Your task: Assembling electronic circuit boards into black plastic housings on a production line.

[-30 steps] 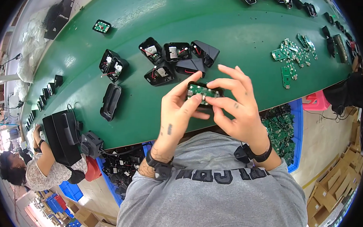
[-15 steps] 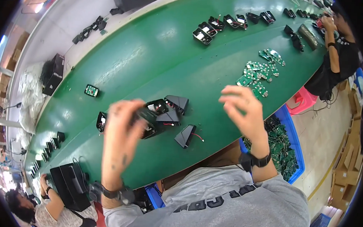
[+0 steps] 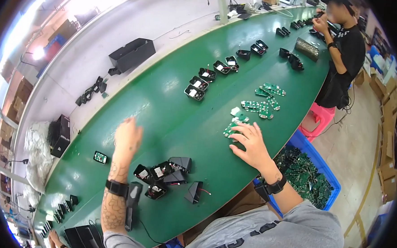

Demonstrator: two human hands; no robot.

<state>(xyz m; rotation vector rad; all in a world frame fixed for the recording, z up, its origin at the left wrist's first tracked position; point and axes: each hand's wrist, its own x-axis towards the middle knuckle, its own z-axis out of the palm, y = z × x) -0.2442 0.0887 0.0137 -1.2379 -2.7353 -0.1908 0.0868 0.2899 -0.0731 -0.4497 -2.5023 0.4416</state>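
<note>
My right hand [image 3: 249, 145] reaches over the nearest of the loose green circuit boards [image 3: 264, 110], its fingers spread and the fingertips at the boards' edge. Farther left, my left hand [image 3: 128, 137] hovers above the green table, its fingers bent down and mostly hidden. Between my forearms sits a cluster of black plastic housings [image 3: 161, 170], some with pale parts inside. One wedge-shaped housing [image 3: 194, 192] lies apart from them with a red wire sticking out. Left of the cluster, a small black housing [image 3: 100, 157] holds a green board.
A row of open black housings [image 3: 201, 83] runs across the far table [image 3: 163, 108]. A blue bin [image 3: 334, 190] full of boards stands below the right edge, near a pink stool [image 3: 317, 119]. A co-worker [image 3: 346, 46] works at the far right. A long black device [image 3: 133, 206] lies beside my left forearm.
The view has tilted toward the far side. My left hand has moved off the housing cluster toward the far left. My right hand has moved to the circuit boards.
</note>
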